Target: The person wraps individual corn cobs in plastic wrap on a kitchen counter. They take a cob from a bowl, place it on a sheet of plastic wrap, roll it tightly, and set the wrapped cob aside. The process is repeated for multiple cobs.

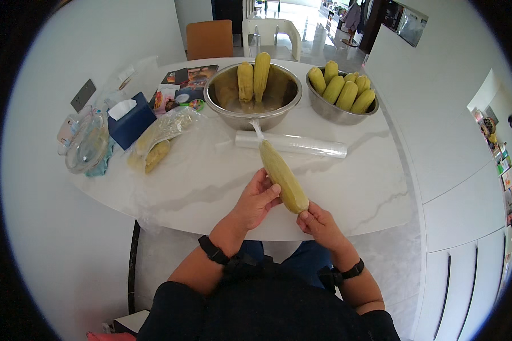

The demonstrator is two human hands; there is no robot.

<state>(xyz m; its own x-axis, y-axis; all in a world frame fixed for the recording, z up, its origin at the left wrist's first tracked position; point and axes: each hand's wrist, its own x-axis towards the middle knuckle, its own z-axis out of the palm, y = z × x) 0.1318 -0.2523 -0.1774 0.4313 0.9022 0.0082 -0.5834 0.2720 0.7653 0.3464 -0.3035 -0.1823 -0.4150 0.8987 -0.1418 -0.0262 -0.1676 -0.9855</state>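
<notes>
An ear of corn (282, 177) is wrapped in clear plastic film, its far end drawn into a twisted tail of film. My left hand (260, 198) holds it around the middle from the left, and the fingers of my right hand (318, 221) pinch its near end. Just beyond lies a roll of clear plastic film (298, 144) across the table. Behind the roll stands a large steel bowl (256, 114) with two ears of corn (253, 79) leaning upright in it. At the back right, a smaller steel bowl (339, 111) holds several ears of corn (347, 94).
On the left of the marbled table (196, 209) lie a plastic bag with corn inside (157, 155), a blue tissue box (132, 123), a clear lidded container (86, 147) and printed papers (200, 81). Two chairs (209, 39) stand at the far edge.
</notes>
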